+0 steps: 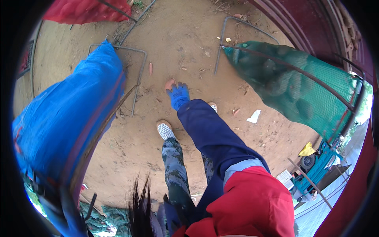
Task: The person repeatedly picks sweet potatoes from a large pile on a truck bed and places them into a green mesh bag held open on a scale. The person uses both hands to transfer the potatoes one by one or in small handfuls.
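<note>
My right hand (179, 94), in a blue work glove, is stretched down over the bare earth with its back up. Its thumb and fingertips overlap the edge of a reddish tuber (169, 84), probably a sweet potato. Whether the fingers grip it or only touch it, I cannot tell. A slimmer reddish tuber (150, 68) lies on the ground farther to the left. My left hand is out of view. Just below the glove are my patterned shoes, one (165, 130) plain to see and the other partly behind the navy sleeve (211, 127).
To the left a blue sack (80, 97) hangs on a bent metal-rod frame (139, 84). A bulging green mesh sack (284, 74) on another frame stands right. Upper left is a red mesh sack (88, 10). A white scrap (253, 116) and a teal cart-like vehicle (314, 171) lie right.
</note>
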Available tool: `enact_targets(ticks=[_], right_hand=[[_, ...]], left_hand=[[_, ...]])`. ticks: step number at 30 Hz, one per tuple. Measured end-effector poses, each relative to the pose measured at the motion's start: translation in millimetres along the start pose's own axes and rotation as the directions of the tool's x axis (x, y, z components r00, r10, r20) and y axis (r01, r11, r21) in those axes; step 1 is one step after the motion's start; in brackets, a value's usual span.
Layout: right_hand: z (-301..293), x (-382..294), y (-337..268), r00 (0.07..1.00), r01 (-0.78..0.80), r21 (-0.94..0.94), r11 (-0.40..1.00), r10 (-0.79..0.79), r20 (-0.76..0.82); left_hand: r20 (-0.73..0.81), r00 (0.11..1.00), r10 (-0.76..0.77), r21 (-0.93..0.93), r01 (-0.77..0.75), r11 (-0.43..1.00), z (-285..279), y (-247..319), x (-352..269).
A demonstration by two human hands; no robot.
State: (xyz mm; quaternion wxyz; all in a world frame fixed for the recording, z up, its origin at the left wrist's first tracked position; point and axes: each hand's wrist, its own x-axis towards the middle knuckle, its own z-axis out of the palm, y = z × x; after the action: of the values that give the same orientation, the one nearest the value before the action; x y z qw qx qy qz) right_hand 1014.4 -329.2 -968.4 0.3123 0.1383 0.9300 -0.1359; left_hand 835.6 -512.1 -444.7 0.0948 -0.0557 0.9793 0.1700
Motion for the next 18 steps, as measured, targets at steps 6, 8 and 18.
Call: enact_targets(ticks=[6,8,18], right_hand=[[102.7,105.7,0.9,0.998,-0.065,0.066,0.996,0.067,-0.018],[114.3,106.3,9.1,0.986,-0.141,0.253,0.957,0.112,0.126],[-77.3,-129.2,43.8,0.996,-0.072,0.968,-0.239,-0.063,0.059]], left_hand=[[0.020,0.999,-0.025,0.121,0.023,0.992,1.9,-21.8,-3.4],[0.044,0.999,0.006,0.137,-0.012,0.990,2.4,-32.3,0.6],[0.308,0.909,0.282,-0.062,-0.276,0.959,-7.1,-6.0,11.0]])
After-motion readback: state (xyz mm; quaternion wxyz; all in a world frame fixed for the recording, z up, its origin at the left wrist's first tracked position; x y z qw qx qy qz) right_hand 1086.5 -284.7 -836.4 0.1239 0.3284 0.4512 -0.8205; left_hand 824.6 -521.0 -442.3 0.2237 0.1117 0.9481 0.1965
